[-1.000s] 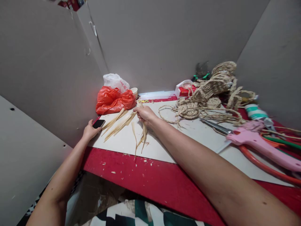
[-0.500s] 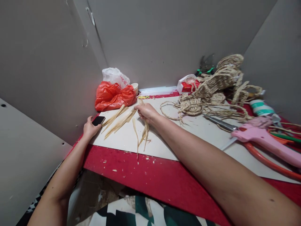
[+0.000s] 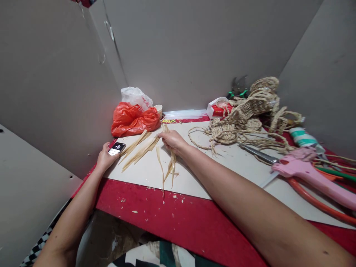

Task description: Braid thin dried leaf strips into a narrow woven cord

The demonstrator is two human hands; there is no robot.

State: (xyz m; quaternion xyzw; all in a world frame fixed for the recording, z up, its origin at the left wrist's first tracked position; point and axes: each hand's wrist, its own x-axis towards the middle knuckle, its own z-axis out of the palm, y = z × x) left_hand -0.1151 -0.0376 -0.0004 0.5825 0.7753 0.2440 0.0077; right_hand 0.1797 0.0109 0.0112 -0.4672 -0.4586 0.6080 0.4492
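Observation:
At the table's left side, my left hand (image 3: 105, 158) is closed around the edges of a smartphone (image 3: 116, 148), whose screen is lit and shows a clock. My right hand (image 3: 172, 142) pinches a bundle of dry, straw-coloured plant strips (image 3: 168, 171); their ends hang toward me and a short part sticks out above the fingers. Between the two hands, more flat dry strips (image 3: 139, 152) lie slantwise on the white board (image 3: 144, 176).
Behind the hands sit a red plastic bag (image 3: 133, 120), a white bag (image 3: 136, 97) and a paper cup (image 3: 158, 110). Clear glue sticks (image 3: 185, 114) lie along the back. To the right are braided straw rope (image 3: 244, 111), scissors (image 3: 258, 154) and a pink glue gun (image 3: 303, 163).
The phone's screen was dark and is now lit. The view has tilted slightly up. Both hands keep their places and their holds.

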